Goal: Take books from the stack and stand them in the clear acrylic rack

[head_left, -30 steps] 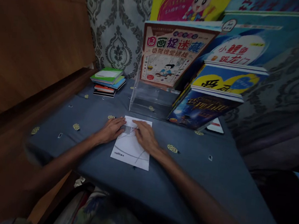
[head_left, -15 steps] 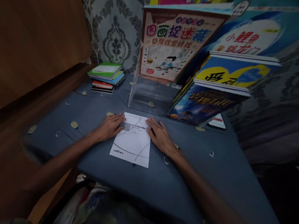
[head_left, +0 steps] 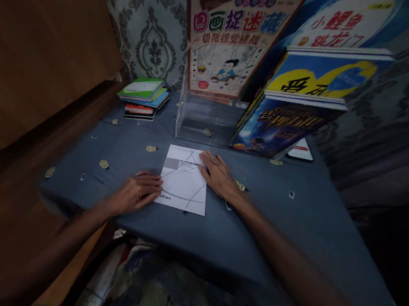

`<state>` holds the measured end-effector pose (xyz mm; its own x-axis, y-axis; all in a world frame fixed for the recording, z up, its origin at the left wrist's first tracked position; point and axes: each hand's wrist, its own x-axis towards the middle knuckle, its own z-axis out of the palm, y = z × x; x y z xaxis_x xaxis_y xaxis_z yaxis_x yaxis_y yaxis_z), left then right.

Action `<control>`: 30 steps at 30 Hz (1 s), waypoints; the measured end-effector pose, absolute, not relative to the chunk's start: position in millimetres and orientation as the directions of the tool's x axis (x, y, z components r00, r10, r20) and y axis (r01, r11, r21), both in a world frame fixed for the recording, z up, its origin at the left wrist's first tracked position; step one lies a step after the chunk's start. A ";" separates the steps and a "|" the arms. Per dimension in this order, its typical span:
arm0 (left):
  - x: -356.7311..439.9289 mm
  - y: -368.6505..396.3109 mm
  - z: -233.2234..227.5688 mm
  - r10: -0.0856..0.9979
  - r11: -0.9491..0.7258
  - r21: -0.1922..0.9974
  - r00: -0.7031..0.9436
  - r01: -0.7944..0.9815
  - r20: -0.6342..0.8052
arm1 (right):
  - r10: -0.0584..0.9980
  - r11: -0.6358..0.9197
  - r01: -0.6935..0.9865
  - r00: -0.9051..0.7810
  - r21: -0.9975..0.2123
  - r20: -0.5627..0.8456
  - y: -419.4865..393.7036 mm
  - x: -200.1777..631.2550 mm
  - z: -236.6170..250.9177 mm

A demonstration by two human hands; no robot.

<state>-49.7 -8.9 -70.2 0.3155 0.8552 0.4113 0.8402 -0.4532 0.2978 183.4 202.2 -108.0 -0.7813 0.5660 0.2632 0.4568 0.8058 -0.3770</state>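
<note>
A white booklet (head_left: 184, 180) lies flat on the blue-covered counter (head_left: 264, 213). The left hand (head_left: 136, 192) rests open at its lower left corner, the right hand (head_left: 220, 175) flat against its right edge, both hands apart.

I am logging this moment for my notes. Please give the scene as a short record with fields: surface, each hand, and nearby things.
surface: blue cloth with small round motifs
left hand: left hand flat, fingertips on the near left corner of the white booklet
right hand: right hand flat on the booklet's right edge
behind booklet: clear acrylic stand holding children's books
far left: small stack of books
</note>
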 end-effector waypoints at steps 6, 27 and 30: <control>-41.1 -12.7 -63.5 0.853 -0.457 0.312 0.312 0.833 0.419 | 0.564 0.808 0.460 -0.783 -0.368 0.263 202.4 184.4 -107.6; 22.7 55.7 -55.7 0.778 -0.624 0.292 0.612 0.725 0.142 | 0.594 0.752 0.461 -0.784 -0.471 0.181 220.8 187.7 -103.3; 32.8 28.7 -51.2 0.748 -0.655 0.321 0.648 0.684 0.145 | 0.586 0.761 0.457 -0.788 -0.461 0.186 218.8 187.7 -102.8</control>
